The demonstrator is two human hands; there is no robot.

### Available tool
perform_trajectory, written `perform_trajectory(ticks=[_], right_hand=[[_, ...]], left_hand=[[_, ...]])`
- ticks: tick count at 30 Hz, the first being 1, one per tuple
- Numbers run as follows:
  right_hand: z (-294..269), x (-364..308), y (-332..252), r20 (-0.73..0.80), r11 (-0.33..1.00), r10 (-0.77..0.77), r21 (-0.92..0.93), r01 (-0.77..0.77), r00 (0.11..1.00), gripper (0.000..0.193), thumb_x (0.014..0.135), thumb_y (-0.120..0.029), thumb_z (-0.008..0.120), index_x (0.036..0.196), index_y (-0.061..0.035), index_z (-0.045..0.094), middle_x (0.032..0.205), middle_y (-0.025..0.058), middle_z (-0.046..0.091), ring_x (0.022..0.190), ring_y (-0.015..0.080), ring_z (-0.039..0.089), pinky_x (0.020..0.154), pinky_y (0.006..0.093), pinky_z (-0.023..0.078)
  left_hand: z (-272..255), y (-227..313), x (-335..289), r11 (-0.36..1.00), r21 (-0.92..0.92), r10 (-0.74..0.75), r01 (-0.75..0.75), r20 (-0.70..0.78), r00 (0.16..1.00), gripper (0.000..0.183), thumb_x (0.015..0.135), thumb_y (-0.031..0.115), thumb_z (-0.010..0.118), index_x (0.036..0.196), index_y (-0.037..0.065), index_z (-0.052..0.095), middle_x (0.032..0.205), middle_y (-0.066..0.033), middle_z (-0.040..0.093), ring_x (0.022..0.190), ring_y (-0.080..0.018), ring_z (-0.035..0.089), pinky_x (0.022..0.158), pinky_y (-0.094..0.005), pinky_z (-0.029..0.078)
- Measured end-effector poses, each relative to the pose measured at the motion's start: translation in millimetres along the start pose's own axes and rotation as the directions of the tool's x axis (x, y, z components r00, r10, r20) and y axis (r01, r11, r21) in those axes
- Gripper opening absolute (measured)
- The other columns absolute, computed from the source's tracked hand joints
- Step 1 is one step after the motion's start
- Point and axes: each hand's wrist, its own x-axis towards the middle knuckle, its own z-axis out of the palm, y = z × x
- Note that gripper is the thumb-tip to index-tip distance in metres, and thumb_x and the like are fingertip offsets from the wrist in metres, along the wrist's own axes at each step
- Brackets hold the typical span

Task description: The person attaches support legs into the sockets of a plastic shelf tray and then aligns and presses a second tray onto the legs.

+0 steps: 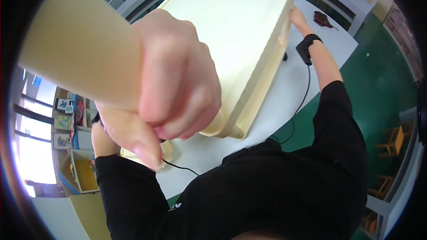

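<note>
Close to the camera, my left hand [178, 75] is closed around a thick, smooth, cream-coloured tube [73, 40] that runs to the upper left. Its thumb lies beneath, and the tube's far end is cut off by the view. Beyond the fist stands a large cream tray [260, 104] with a raised rim and a pale flat inside. At the tray's far right edge is my right hand [298, 18], its fingers curled at the side wall and partly hidden behind it. Under my left hand lies a small cream piece [167, 151], mostly covered.
The white table [275, 126] carries the tray, a black cable [293, 118] and a dark red-brown leaf-like thing [323, 20]. Wooden chairs [391, 142] stand to the right on a green floor. Shelves with pictures [62, 122] and an open box [84, 171] are at the left.
</note>
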Motion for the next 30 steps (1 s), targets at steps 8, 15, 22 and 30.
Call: perform_trajectory(ticks=[8,15,22,30], right_hand=[[-13,-123,-47,-0.160,0.948,0.013,0.315,0.038,0.987,0.045,0.070,-0.026,0.063,0.103,-0.0015,0.047,0.086,0.0136,0.057,0.077,0.0215,0.055,0.072,0.0323,0.044],[-78,-233,-126,0.349,0.506,-0.426,0.857,-0.100,0.834,0.025,0.083,-0.021,0.048,0.094,0.0004,0.053,0.086,0.0061,0.058,0.082,0.0131,0.054,0.077,0.0264,0.042],[-84,-305,-187,0.277,0.589,-0.500,0.804,0.088,0.820,0.046,0.068,-0.023,0.066,0.105,-0.0005,0.050,0.088,0.0050,0.055,0.084,0.0137,0.051,0.077,0.0259,0.039],[-52,-285,-211,0.296,0.593,-0.105,0.785,-0.179,0.949,0.025,0.068,-0.015,0.066,0.085,0.0018,0.056,0.069,0.0020,0.056,0.065,0.0091,0.051,0.059,0.0238,0.042]], left_hand=[[30,-6,17,0.992,0.116,0.113,-0.054,-0.604,0.789,0.024,0.069,0.001,0.060,0.061,0.008,0.038,0.047,-0.0026,0.044,0.037,-0.0106,0.040,0.038,-0.0222,0.033],[8,-5,25,0.962,0.259,0.083,0.083,-0.570,0.817,0.019,0.081,0.012,0.049,0.066,0.011,0.037,0.045,0.0038,0.042,0.037,-0.0069,0.045,0.040,-0.0203,0.042],[-15,-5,27,0.978,0.101,-0.014,0.180,-0.838,0.546,0.020,0.078,0.009,0.053,0.064,0.008,0.040,0.052,-0.0018,0.043,0.045,-0.0140,0.042,0.048,-0.0272,0.037],[-27,16,22,0.741,0.364,0.083,0.564,-0.883,0.462,0.033,0.078,0.016,0.058,0.104,0.000,0.047,0.086,-0.0074,0.053,0.084,-0.0151,0.052,0.078,-0.0292,0.041]])
